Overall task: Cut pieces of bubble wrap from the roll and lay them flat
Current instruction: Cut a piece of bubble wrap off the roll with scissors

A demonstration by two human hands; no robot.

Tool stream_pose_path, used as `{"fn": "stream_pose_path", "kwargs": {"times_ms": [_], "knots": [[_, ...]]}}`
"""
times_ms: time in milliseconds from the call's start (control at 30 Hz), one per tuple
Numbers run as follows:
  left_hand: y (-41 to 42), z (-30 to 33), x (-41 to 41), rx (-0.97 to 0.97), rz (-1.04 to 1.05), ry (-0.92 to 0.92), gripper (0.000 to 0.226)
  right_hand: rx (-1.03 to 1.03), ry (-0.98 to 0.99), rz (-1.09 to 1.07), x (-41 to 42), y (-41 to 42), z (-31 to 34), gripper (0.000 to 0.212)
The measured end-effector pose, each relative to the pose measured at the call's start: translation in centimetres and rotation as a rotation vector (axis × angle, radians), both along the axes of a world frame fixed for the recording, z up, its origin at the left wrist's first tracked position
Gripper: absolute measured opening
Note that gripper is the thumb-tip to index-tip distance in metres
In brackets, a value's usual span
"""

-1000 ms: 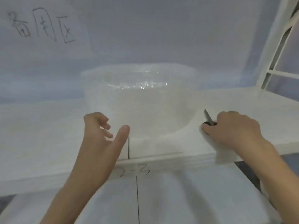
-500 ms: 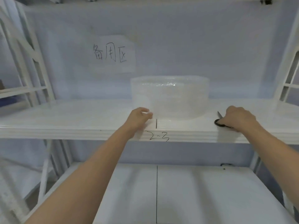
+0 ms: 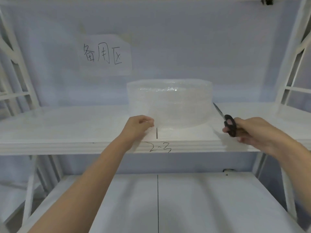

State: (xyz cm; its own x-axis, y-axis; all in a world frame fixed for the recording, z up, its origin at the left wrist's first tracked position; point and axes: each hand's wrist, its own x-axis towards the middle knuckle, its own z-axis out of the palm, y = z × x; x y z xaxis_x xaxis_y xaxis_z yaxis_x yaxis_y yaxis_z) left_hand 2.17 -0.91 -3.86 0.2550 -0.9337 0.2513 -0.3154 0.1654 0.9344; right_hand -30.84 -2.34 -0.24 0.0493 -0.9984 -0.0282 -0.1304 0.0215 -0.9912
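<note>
A wide clear bubble wrap roll stands on end on the white upper shelf, at the middle. My left hand is at the roll's lower left front, fingers pinched on the loose edge of the wrap. My right hand is to the right of the roll, lifted off the shelf and closed on the black handles of a pair of scissors. Their blades point up and left toward the roll's right side.
A paper sign with handwritten characters hangs on the back wall above the roll. The shelf front is marked "2-3". A lower white shelf lies below. White rack uprights stand at both sides.
The view pulled back from the shelf. My left hand went from open to pinching the wrap's edge. My right hand lifted the scissors off the shelf.
</note>
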Motion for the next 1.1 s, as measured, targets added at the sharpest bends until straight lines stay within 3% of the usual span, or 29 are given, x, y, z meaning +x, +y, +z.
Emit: {"fn": "stream_pose_path", "kwargs": {"times_ms": [100,167,367,500,600,1100], "knots": [[0.2,0.0,0.2,0.002,-0.048,0.02,0.01,0.139,-0.346,0.286,3.0,2.6,-2.9,0.037],[0.4,0.1,0.1,0.001,-0.064,0.005,0.008,0.205,-0.438,0.436,5.6,3.6,-5.1,0.05],[0.6,0.2,0.0,-0.016,-0.078,0.003,0.01,0.243,-0.336,0.52,11.4,6.4,-8.0,0.016],[0.7,0.0,0.5,0.021,-0.132,-0.023,0.009,0.221,-0.413,0.461,12.1,6.4,-8.9,0.028],[0.5,-0.2,0.6,0.036,-0.145,-0.071,0.012,0.219,-0.416,0.459,12.2,6.0,-9.5,0.02],[1.1,0.0,0.5,0.008,-0.195,-0.037,0.018,0.178,-0.316,0.638,11.9,6.1,-11.2,0.047]]}}
